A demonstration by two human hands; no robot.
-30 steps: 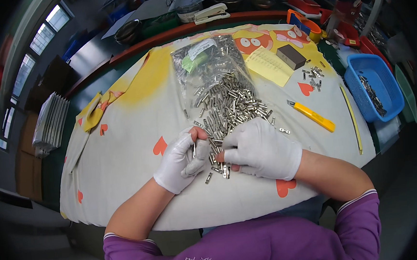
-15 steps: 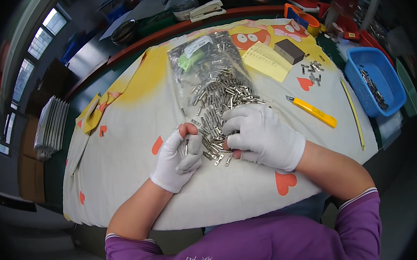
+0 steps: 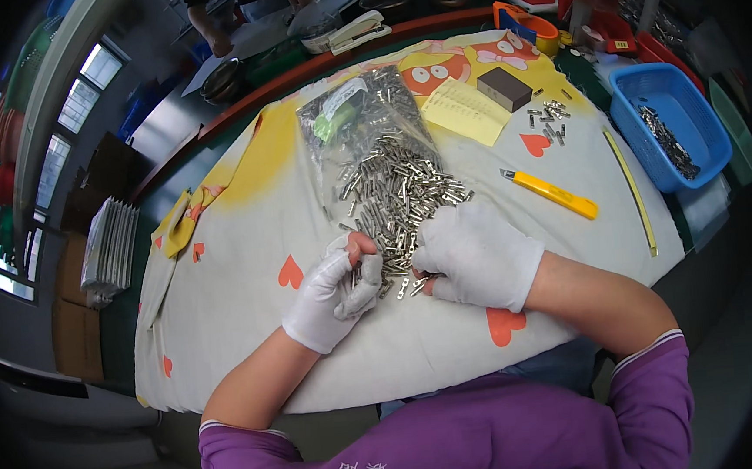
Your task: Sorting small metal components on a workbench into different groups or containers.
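Observation:
A heap of small, narrow silvery metal pieces (image 3: 394, 185) spills from a clear plastic bag (image 3: 314, 156) onto the patterned cloth. My left hand (image 3: 324, 303), in a white glove with bare fingertips, is curled closed at the heap's near left edge. A sliver of a metal piece (image 3: 355, 275) shows between its fingers. On the near right side, my gloved right hand (image 3: 482, 257) has its fingers bent down and pinched together at a metal piece (image 3: 419, 286); the glove hides most of the grip. Another loose piece (image 3: 403, 288) lies between the hands.
Rightward lie a yellow cutter knife (image 3: 555, 196), a yellow strip (image 3: 630, 190) and a blue basket (image 3: 672, 127) holding metal parts. Farther back are a yellow note (image 3: 468, 115), a dark block (image 3: 505, 90) and a tape dispenser (image 3: 536, 31). Another person's hand (image 3: 222, 47) shows beyond the table.
The view has shifted slightly, and another person has come into sight at the far side. My right fingers have curled in more tightly at the heap. My left hand stays closed.

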